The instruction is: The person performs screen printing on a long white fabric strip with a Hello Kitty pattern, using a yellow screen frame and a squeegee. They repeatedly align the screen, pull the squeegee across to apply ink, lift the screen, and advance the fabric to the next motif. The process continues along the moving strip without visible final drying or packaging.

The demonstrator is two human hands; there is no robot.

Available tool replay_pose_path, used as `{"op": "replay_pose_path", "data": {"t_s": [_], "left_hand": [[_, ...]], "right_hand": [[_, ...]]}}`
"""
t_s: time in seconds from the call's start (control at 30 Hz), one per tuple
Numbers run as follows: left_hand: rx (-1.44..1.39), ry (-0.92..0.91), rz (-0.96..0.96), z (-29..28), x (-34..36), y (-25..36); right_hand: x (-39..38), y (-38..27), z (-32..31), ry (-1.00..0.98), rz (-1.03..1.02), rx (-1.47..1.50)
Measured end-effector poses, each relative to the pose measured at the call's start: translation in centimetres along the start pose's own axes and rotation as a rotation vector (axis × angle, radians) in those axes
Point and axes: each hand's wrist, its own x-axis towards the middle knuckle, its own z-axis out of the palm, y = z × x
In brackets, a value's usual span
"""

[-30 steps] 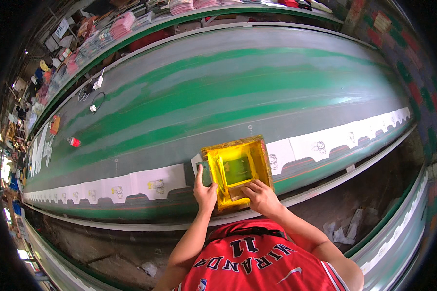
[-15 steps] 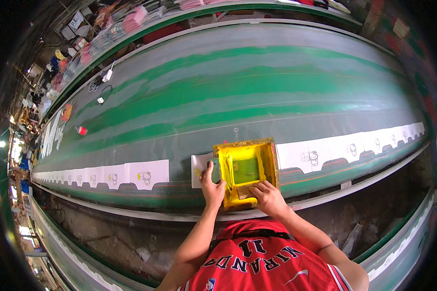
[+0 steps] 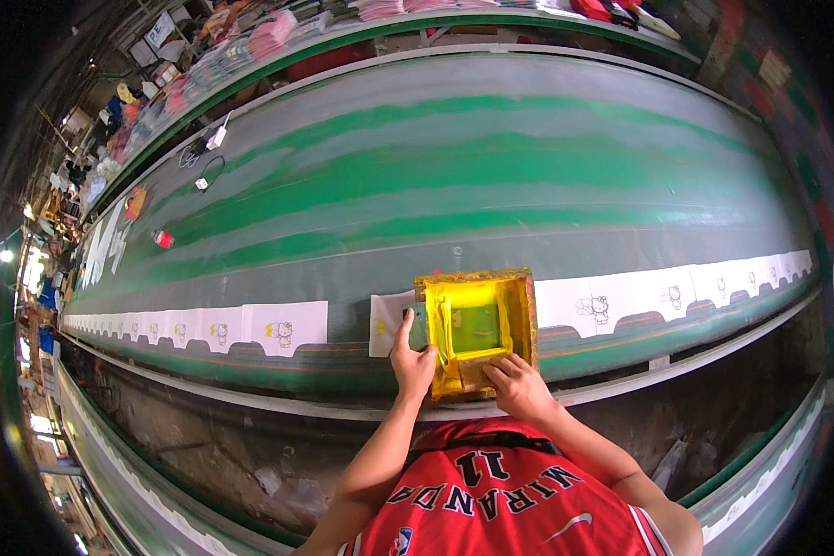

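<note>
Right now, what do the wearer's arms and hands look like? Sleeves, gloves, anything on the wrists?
Both arms are bare from shoulder to fingertips: no sleeves. The left hand and right hand wear no gloves, and no watch, band or ring shows at this size. The only clothing in view is a sleeveless red jersey with white trim and dark lettering across it, seen from above at the bottom edge.

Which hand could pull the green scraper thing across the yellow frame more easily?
Probably the right hand. It rests on the near edge of the yellow screen frame, right below the green squeegee inside it. The left hand is pressed on the frame's left side, steadying it.
</note>
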Motion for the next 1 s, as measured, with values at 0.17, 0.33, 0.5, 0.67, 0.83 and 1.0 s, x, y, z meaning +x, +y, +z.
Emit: {"op": "replay_pose_path", "data": {"t_s": [0.17, 0.33, 0.5, 0.67, 0.83, 1.0], "left_hand": [[-0.062, 0.024, -0.080, -0.4, -0.2, 0.1], [-0.096, 0.068, -0.063, -0.3, -0.4, 2.4], [-0.185, -0.002, -0.128, 1.1, -1.3, 3.8], [-0.130, -0.025, -0.043, 2.5, -1.8, 3.4], [0.252, -0.014, -0.084, 0.5, 1.1, -4.3], [0.529, -0.080, 0.092, 0.4, 3.9, -6.2]], "right_hand": [[-1.1, 0.0, -2.1, -0.112, -0.151, 0.064], [-2.0, 3.3, -2.3, 0.490, 0.518, -0.037], [-3.3, 7.2, -2.2, 0.240, 1.021, 0.479], [-6.0, 9.1, -2.6, 0.252, 1.029, 0.653], [-8.8, 10.9, -1.8, 0.437, 1.019, 0.771], [-8.6, 10.7, -2.3, 0.527, 1.040, 0.884]]}}
